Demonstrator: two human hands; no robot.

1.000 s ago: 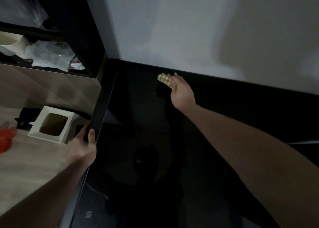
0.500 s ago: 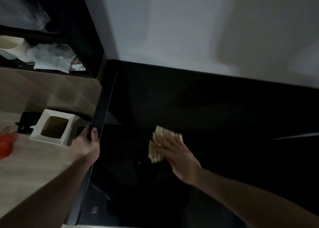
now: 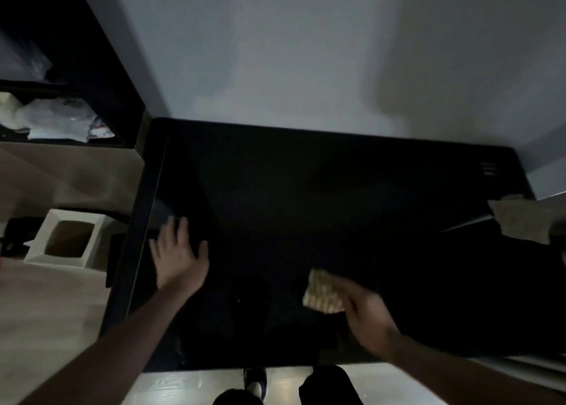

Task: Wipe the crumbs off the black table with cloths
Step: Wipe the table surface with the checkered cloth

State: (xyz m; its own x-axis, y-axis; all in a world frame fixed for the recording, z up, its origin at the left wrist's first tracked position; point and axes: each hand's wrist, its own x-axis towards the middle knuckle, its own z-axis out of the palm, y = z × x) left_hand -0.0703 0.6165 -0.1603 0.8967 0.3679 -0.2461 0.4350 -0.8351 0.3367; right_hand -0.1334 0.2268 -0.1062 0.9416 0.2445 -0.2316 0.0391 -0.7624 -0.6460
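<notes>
The black desk [image 3: 306, 196] is wide, flat and shiny. It stands in a corner, with a pale wall behind it.

The right hand [image 3: 367, 322] lies on a small yellow checked cloth [image 3: 321, 292]. The cloth is on the desk, close to the near edge and a bit to the right of the middle. The hand is blurry, so I cannot tell if the fingers pinch the cloth or just press flat on top of it.

The left hand [image 3: 179, 259] is spread wide and holds nothing. It is over the left part of the desk, near the left edge. I cannot tell if it touches the top.

I think the cloth is soft, thin and very light. It looks floppy, so it may bunch up or slip out from under the fingers on this smooth top. A good way to hold it is with a flat palm on the middle, pressing down, so the whole cloth slides along and pushes crumbs with it.

It is dark, and I cannot see any crumbs.

Another pale cloth [image 3: 520, 223] lies at the far right edge of the desk.
</notes>
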